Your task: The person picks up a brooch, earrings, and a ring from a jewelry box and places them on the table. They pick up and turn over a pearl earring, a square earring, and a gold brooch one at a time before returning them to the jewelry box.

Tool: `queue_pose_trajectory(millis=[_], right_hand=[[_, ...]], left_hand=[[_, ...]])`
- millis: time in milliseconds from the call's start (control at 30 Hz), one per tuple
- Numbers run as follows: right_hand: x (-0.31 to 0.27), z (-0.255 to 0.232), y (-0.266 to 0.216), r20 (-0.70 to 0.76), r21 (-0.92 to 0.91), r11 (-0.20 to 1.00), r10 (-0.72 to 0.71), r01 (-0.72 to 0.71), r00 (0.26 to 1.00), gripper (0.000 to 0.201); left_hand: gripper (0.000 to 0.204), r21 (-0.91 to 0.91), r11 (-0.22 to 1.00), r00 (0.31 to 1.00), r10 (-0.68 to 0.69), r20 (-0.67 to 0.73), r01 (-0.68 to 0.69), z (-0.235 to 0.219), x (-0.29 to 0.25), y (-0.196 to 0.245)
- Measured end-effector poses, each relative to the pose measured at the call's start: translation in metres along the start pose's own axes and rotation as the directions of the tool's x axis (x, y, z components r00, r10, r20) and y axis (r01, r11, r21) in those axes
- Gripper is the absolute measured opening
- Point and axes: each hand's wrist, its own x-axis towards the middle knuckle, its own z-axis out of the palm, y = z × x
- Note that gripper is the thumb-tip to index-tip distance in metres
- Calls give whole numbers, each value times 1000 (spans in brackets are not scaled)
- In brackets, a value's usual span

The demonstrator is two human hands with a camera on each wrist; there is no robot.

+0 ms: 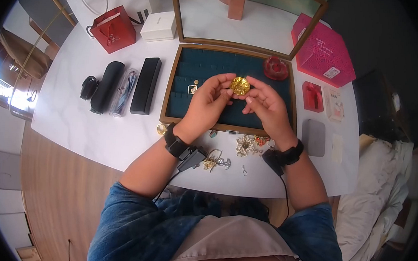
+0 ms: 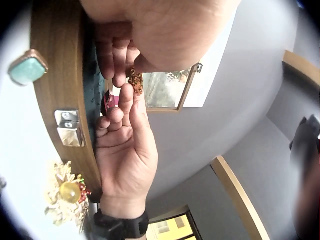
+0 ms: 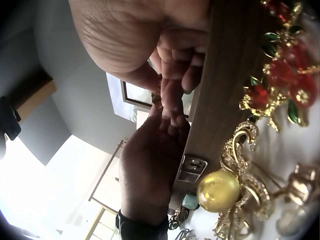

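Observation:
Over the open jewelry box, both hands hold a round gold ornament between them. My left hand pinches its left side with thumb and fingers. On the opposite side, the right hand grips it with the thumb below and the index finger along the top. Seen edge-on in the left wrist view, the ornament has a thick, openwork rim. The box has a wooden frame, a dark teal lining and a glass lid standing raised. A small gold-framed square piece lies in the lining, left of the hands.
A red glass dish sits at the box's back right corner. Along the front edge lie a flower brooch, a turquoise-stone piece and other jewelry. Left stand a black long box and a red bag; right, a pink box.

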Motion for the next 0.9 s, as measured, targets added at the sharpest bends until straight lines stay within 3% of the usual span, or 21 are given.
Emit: queue_pose_trajectory(millis=[467, 900], right_hand=[[-1, 0, -4, -4, 9, 999, 41, -41, 999, 40], [1, 0, 2, 22, 46, 999, 6, -7, 1000, 26]], left_hand=[[38, -71, 995, 997, -76, -17, 74, -4, 4, 3], [47, -122, 989, 995, -80, 62, 87, 1, 2, 9]])
